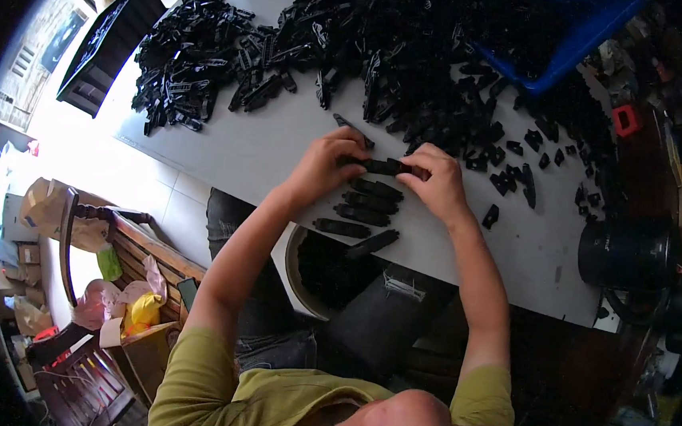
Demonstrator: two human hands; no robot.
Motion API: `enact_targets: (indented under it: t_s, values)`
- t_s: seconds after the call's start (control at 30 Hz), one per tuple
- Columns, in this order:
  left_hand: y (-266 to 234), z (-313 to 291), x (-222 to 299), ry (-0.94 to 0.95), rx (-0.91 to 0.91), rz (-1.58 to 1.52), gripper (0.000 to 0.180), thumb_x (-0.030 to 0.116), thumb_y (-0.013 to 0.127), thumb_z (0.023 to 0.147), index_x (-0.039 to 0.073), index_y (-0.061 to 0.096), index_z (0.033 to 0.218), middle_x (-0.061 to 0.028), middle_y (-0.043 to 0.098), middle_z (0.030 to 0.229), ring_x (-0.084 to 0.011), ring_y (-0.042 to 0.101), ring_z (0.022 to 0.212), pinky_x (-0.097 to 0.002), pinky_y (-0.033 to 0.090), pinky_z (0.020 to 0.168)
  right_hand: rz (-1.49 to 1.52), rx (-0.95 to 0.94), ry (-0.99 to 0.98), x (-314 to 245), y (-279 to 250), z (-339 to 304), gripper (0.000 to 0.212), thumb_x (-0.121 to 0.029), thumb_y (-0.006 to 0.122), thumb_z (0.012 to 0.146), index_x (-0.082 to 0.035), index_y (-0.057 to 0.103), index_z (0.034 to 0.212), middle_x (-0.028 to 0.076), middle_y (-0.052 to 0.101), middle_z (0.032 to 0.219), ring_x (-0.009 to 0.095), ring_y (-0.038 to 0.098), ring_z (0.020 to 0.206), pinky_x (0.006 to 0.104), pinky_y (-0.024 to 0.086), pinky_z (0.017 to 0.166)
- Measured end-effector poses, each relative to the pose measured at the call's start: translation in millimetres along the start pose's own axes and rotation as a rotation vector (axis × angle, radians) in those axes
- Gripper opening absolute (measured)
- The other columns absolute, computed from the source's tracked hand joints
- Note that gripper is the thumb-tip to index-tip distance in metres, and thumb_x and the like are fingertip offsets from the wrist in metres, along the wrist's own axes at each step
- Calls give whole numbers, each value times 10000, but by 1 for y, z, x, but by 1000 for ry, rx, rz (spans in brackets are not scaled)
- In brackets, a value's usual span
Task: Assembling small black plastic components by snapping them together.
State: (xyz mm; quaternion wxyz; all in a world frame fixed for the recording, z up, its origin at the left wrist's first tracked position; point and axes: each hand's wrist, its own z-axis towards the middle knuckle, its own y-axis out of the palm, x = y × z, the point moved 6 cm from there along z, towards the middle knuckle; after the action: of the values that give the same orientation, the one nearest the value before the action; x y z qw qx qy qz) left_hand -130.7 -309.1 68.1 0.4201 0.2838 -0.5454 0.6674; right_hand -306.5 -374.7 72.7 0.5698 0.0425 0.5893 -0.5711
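A long, narrow black plastic part [381, 166] is stretched level between my two hands, just above the white table. My left hand [329, 162] pinches its left end with thumb and fingers. At the other end, my right hand [438, 179] grips it the same way; the fingertips hide whether a smaller piece sits there. Several similar black parts [367, 201] lie in a rough column below my hands, the lowest one slanted at the table's front edge. Another slim black piece [354, 130] rests just beyond my left fingers.
A large heap of black plastic parts [322, 39] covers the far table, with small loose black pieces [506, 180] at right. A blue crate [531, 84] stands far right, a black crate [100, 66] far left. Below the edge sits a round tub [294, 277]. A black cylinder [626, 253] stands right.
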Motion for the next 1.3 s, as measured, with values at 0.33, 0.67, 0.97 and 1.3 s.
enact_targets:
  t_s: [0.33,0.67,0.97,1.3]
  values:
    - [7,-5,6,133,79,54,263,-19,708,685,-2,608,928,-134,592,1039,-336,587,991,-366,483,849,-72,-27,59,-9,14,-7,249,-78,773,691,-39,696,925,75,593,762,207,587,662,324,463,608]
    - [21,-80,42,205,-95,197,213,110,716,762,51,634,950,-124,599,1050,-326,547,1051,-426,452,897,-318,293,190,-30,-29,-99,288,-173,731,792,-30,635,1022,116,601,998,263,615,831,331,492,640]
    - [-19,-22,12,99,327,435,359,15,635,773,78,592,1124,-153,584,1116,-346,534,1073,-429,426,931,-626,272,629,48,-74,-116,336,-217,710,808,-21,592,1054,135,637,932,302,623,792,369,496,710]
    - [-5,-30,13,140,-46,238,238,41,643,802,46,646,1040,-150,608,1028,-338,587,982,-401,479,832,-339,291,256,-12,-31,-97,195,-139,710,791,-20,634,926,105,596,940,281,594,910,393,485,787]
